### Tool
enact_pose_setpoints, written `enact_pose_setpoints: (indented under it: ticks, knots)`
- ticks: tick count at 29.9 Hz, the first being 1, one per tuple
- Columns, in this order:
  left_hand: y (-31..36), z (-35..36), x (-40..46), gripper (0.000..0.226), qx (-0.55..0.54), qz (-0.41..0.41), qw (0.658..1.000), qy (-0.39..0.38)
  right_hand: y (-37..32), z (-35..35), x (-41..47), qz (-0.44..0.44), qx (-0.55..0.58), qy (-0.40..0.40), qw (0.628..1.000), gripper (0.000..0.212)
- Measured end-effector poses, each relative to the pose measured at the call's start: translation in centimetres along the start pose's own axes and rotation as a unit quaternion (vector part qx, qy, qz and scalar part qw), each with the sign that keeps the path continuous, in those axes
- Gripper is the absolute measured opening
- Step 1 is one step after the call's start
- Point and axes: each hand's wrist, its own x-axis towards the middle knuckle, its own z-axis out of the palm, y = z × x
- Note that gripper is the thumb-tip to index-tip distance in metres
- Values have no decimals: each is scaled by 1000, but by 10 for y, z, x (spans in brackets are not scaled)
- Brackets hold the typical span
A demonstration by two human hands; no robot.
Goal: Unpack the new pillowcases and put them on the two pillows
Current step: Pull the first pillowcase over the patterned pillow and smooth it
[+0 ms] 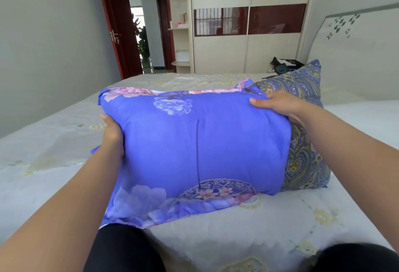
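Pillow in a bright blue cotton pillowcase printed with pink and white peonies (194,142) stands on its long edge on a pale embroidered bedspread (54,142), held up between 2 bare hands. Its long axis runs left to right across the bed, its broad face turned toward the camera, and a loose flap of the case trails onto the bedspread at the lower left. A vertical crease runs down the middle of the fabric.

The left hand (113,134) grips the pillow's left end, thumb on the front and the other fingers hidden behind the cloth. The right hand (278,104) clamps the upper right corner, thumb pressed on the front face, the remaining fingers curled round the back edge.

Directly behind the right end, and touching it, a second pillow in a blue-grey paisley cover with yellow swirls (306,146) stands upright, partly hidden by the blue one. Farther back, a black bag or package (282,64) lies at the far side of the bed; what it holds cannot be made out. A cream headboard with dark flower motifs (356,56) rises on the right. A cream sliding wardrobe with a dark red glossy band (248,45) fills the far wall, beside open corner shelves (179,28) and a dark red door (116,23). Black-clad knees (125,250) show at the bottom edge.
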Motion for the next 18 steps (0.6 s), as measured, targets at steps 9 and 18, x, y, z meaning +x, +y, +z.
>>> enact_pose_setpoints:
  ticks: [9,18]
  knots:
    - [-43,-16,5,33,26,-74,997,21,48,24,-3,5,266,17,964,17]
    - [-43,-4,-9,47,158,126,969,141,77,43,-13,-167,-229,209,936,35]
